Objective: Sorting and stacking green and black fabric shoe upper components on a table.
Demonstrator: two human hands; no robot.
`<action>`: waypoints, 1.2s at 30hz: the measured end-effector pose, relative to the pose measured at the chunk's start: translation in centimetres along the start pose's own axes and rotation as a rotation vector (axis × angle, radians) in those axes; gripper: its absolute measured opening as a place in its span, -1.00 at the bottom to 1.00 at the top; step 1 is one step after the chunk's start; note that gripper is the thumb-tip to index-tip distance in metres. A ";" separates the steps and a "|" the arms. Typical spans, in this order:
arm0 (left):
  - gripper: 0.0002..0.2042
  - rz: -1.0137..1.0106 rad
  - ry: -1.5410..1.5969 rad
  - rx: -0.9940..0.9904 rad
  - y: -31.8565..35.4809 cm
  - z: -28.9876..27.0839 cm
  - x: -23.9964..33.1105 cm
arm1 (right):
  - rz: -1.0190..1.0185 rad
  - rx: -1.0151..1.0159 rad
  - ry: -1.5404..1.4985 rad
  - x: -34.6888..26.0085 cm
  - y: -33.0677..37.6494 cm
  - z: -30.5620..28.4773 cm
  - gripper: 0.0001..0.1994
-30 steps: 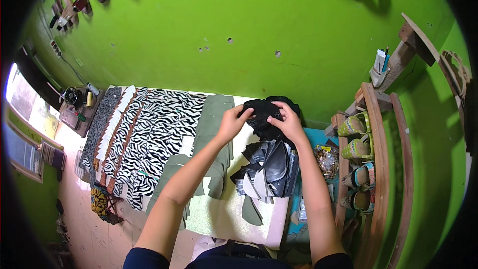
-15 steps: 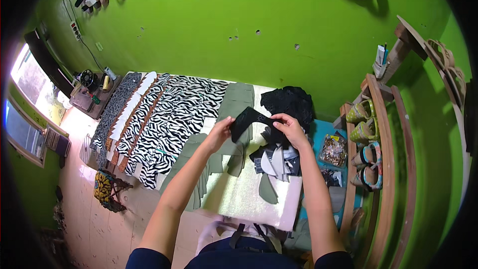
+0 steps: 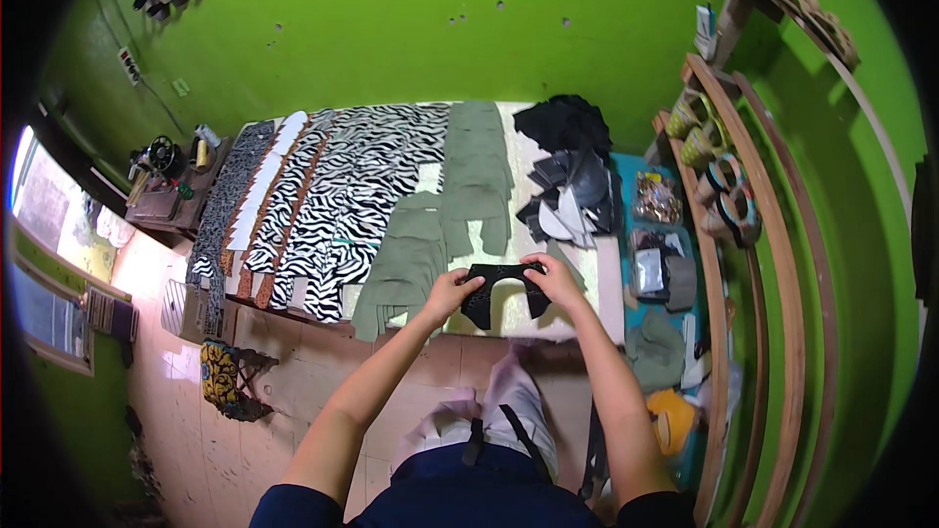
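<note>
Between my two hands I hold a black curved cut piece of fabric or leather (image 3: 508, 273), arched like a shoe upper, over the table's front edge. My left hand (image 3: 453, 293) pinches its left side. Its right side is pinched by my right hand (image 3: 553, 283). Just beyond lie overlapping olive-green cut pieces (image 3: 476, 161) in a long row, with more green pieces (image 3: 403, 259) nearer me on the left. To the right of them, a pile of dark and grey cut pieces (image 3: 572, 186) lies below a heap of black material (image 3: 561, 124).
Zebra-print pieces (image 3: 367, 196), white pieces (image 3: 269, 176) and dark patterned pieces (image 3: 233, 191) cover the table's left part. A wooden rack (image 3: 753, 264) with sandals (image 3: 729, 196) stands at right, beside a turquoise surface holding bags (image 3: 657, 198). A sewing machine (image 3: 161, 154) is at far left; a patterned stool (image 3: 230, 376) stands on the floor.
My hands and the black piece have come down toward me, to the table's front edge. The view has tilted downward, showing more floor and less of the shoes on the wall.
</note>
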State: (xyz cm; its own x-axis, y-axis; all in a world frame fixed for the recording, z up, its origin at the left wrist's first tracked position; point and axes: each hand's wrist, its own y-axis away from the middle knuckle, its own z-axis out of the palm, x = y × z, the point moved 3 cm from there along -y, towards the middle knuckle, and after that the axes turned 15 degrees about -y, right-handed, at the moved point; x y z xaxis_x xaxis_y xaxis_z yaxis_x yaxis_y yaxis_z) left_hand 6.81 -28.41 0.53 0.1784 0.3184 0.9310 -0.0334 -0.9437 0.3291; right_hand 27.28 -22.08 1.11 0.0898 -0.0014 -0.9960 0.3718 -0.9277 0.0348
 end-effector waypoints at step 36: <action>-0.66 0.016 -0.445 0.014 -4.5 15.0 2.2 | -0.321 0.409 0.892 2.2 5.3 -7.8 -0.66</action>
State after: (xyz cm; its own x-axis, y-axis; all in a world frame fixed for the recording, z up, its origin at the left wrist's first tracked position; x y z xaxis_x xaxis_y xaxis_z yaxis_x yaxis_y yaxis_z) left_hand 22.09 -24.80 -1.31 0.5840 0.2369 0.7765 -0.0271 -0.9503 0.3103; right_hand 36.60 -24.09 -0.23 0.7564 0.3918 -0.5238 0.1719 -0.8916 -0.4189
